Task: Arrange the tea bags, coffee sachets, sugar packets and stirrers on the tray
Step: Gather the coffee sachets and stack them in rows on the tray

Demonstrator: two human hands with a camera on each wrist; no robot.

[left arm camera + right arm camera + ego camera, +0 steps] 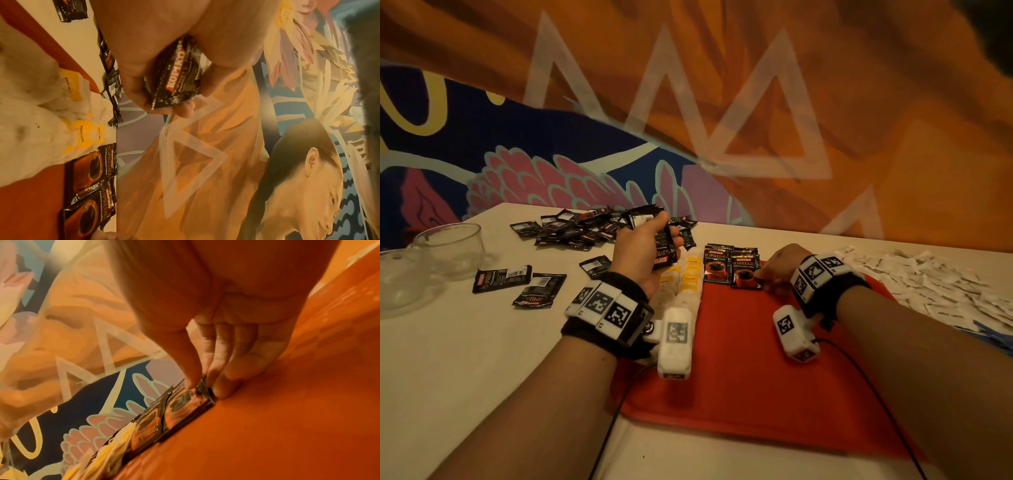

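Note:
A red tray (739, 370) lies on the white table. Rows of white tea bags (688, 274) with yellow tags fill its left edge. Beside them, two black coffee sachets (732, 265) lie side by side at the tray's far edge. My left hand (643, 253) hovers above the tea bags and grips a bundle of black coffee sachets (179, 74). My right hand (774, 270) pinches the right edge of the right-hand coffee sachet (191, 404), thumb on top, fingertips (222, 389) down on the tray (277, 426).
A heap of loose black coffee sachets (585, 228) lies at the far left of the table, with a few strays (517, 281) nearer. Two glass bowls (424, 260) stand at the left edge. White sugar packets (928, 281) are spread on the right. A painted wall rises behind.

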